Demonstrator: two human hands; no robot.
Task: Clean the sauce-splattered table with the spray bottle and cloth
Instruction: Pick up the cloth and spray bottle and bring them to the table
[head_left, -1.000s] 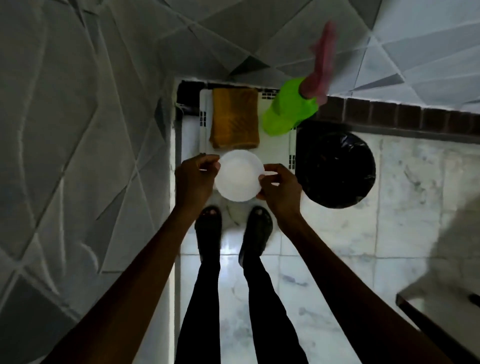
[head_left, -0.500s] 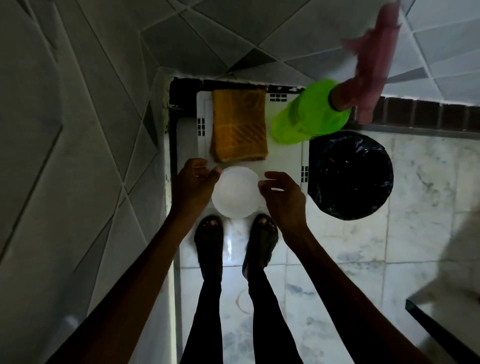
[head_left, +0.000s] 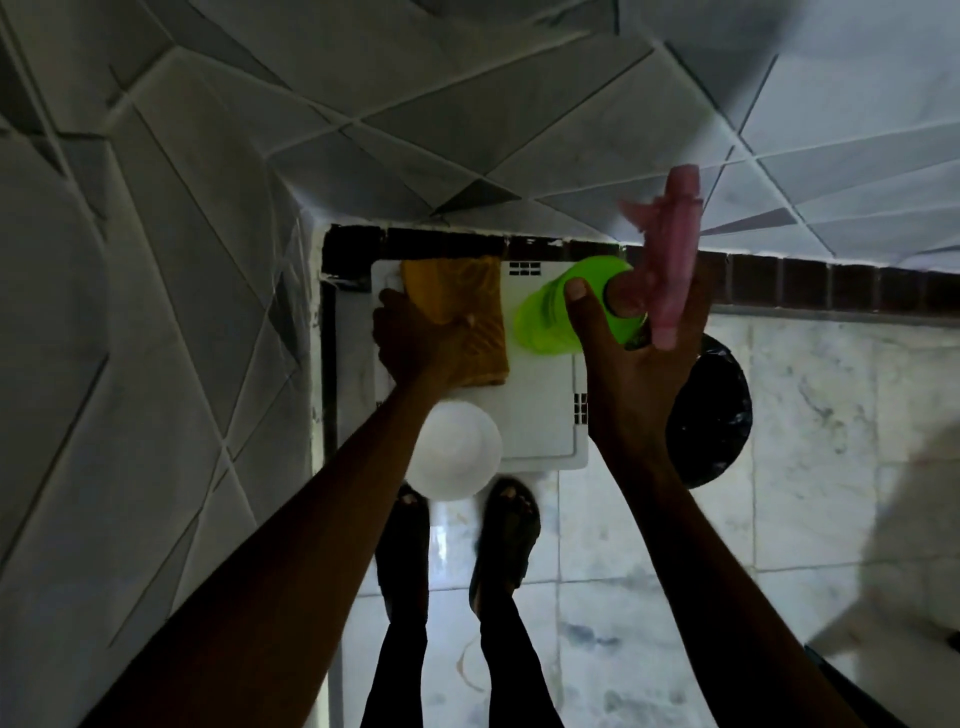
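The spray bottle (head_left: 550, 317), green with a pink trigger head, stands at the far right corner of the white surface (head_left: 535, 410). The right hand (head_left: 636, 364) reaches round it with a wide grip: the thumb lies against the green body and straight fingers sit behind the pink head. The orange cloth (head_left: 467, 291) lies at the far left corner, where the left hand (head_left: 415, 338) grips its left side. A white bowl (head_left: 457, 452) overhangs the near left corner. A black-lined bin (head_left: 717, 415) stands on the floor just beside the right edge.

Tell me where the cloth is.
In the head view, the cloth lies on the far left of the tray, under the left hand, left of the green bottle.
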